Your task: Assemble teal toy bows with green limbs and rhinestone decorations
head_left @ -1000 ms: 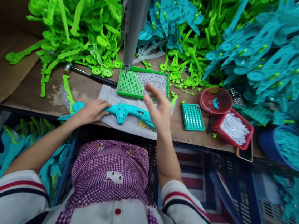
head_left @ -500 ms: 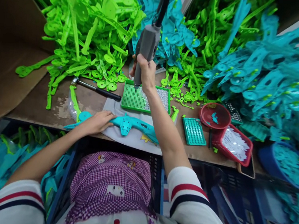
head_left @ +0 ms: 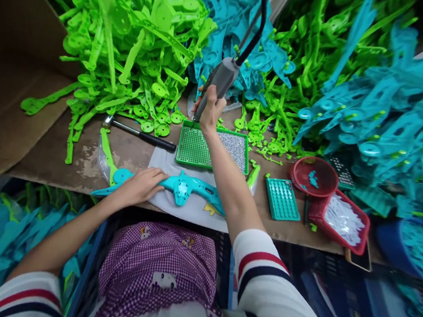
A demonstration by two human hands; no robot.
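My right hand (head_left: 212,110) is closed round a grey electric screwdriver (head_left: 222,78), tilted with its tip low over the left part of a green tray (head_left: 194,147). That tray has a grid of holes, and small silvery screws (head_left: 233,148) fill its right part. With its fingers over the left wing, my left hand (head_left: 144,185) holds down a blue plastic winged toy (head_left: 181,187). The toy lies on a pale cloth (head_left: 164,203), its right end hidden behind my right forearm.
Piles of green parts (head_left: 133,42) and blue parts (head_left: 389,107) rise at the back. A hammer (head_left: 143,134) lies left of the tray. To the right are a teal tray (head_left: 282,199), a red bowl (head_left: 314,176) and a red basket (head_left: 363,234) of white pieces. A cardboard box (head_left: 17,80) stands left.
The screwdriver has tipped over, its top leaning right, and its tip has moved toward the tray's back edge. My left hand stays on the toy. The view has shifted slightly.
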